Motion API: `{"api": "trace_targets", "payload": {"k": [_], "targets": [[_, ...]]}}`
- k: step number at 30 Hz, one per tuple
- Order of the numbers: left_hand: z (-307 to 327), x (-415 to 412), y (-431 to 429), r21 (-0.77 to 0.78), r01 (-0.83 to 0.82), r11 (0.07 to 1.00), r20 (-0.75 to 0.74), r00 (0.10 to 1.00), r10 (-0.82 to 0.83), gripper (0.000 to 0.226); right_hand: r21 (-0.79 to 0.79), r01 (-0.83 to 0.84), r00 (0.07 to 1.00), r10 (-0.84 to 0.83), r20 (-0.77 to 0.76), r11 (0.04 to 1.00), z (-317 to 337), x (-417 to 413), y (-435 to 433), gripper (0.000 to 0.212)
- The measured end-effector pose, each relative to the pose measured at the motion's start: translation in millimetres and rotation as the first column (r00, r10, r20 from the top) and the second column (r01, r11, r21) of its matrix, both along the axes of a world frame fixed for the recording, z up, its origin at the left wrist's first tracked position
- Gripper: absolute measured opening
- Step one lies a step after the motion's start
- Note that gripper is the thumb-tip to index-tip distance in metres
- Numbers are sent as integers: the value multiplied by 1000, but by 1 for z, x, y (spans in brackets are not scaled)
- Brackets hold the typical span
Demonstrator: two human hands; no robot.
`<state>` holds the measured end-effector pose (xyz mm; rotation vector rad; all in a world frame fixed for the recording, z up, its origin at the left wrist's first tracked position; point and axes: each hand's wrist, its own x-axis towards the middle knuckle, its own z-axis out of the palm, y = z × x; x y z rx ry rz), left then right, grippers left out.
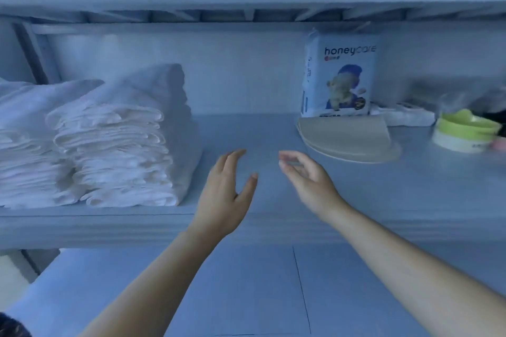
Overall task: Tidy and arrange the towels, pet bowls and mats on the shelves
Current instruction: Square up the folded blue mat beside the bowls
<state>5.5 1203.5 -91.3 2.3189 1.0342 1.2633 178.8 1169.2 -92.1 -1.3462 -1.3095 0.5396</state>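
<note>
Head view: both hands empty. L hand (pixel 224 194) is open w/ fingers straight; R hand (pixel 309 180) has fingers loosely curled, gripping nothing, slightly blurred. Both hover front-left of the honeycare pack (pixel 339 76) over bare shelf board (pixel 273 227). The folded white towel stack (pixel 120 145) sits well left of the pack, w/ a 2nd stack (pixel 24 145) further left. Beige mats (pixel 347 137) lie just in front of the pack; can't tell if the pack's base rests on them. The green pet bowl (pixel 465 128) sits right of the pack, nested on a white one. Risks (est.): pulling the mats could tip the upright pack fwd. A sideways L-hand sweep could slump the nearer towel stack, whose top fold looks loose. The nested bowls may separate if lifted by the top rim only.
</note>
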Motion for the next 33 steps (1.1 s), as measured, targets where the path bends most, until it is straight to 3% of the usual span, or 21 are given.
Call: {"api": "trace_targets", "payload": {"k": [9,17,27,33], "targets": [[3,175,-68,57,392,918,-35,920,-391,35,51,298,954,-296,-45,953,2,142,-126,6],[4,356,-179,65,641,765,-39,768,-639,37,74,516,856,-517,3,854,8,289,-273,10],[1,541,-326,119,839,531,-65,540,-839,35,82,749,653,-754,74,657,9,430,-450,9],[4,622,-369,129,856,501,-142,516,-845,32,70,817,565,-819,95,572,2,484,-506,8]]}}
